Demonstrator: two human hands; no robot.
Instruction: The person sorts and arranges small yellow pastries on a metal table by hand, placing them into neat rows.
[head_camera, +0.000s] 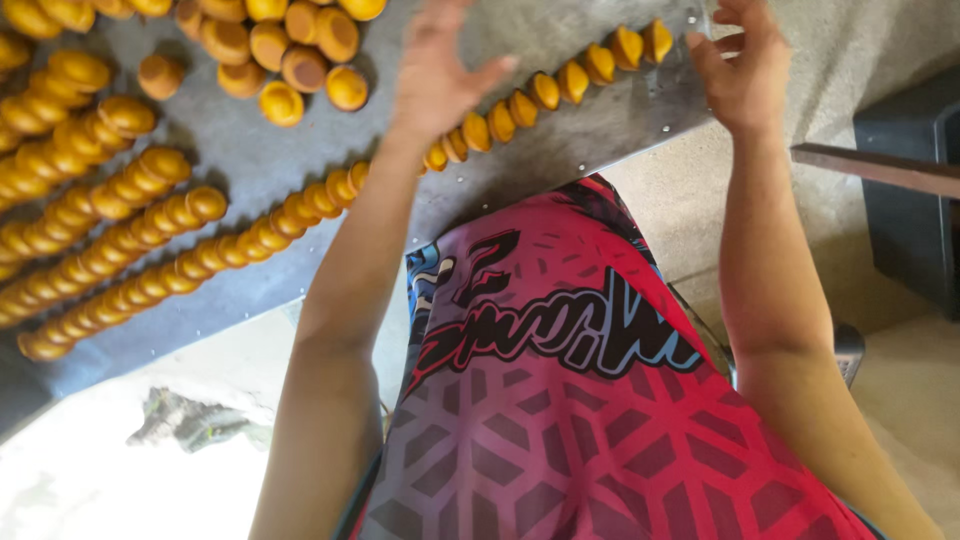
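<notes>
My left hand (437, 70) hovers over the grey metal table (250, 160), fingers spread, holding nothing, just above a long row of small round yellow-orange pieces (545, 92) laid edge to edge. My right hand (745, 65) is raised at the table's right end, fingers apart and empty, next to the last pieces of that row (645, 42). The row continues to the left (200, 260) past my forearm. More such rows (110, 195) lie at the left, and a loose heap of the pieces (290, 50) sits at the top.
My red, grey and black patterned shirt (560, 400) fills the lower middle. A dark box (915, 200) with a wooden strip (880, 168) stands at the right on the sandy floor. A crumpled grey scrap (190, 420) lies on the pale floor below the table edge.
</notes>
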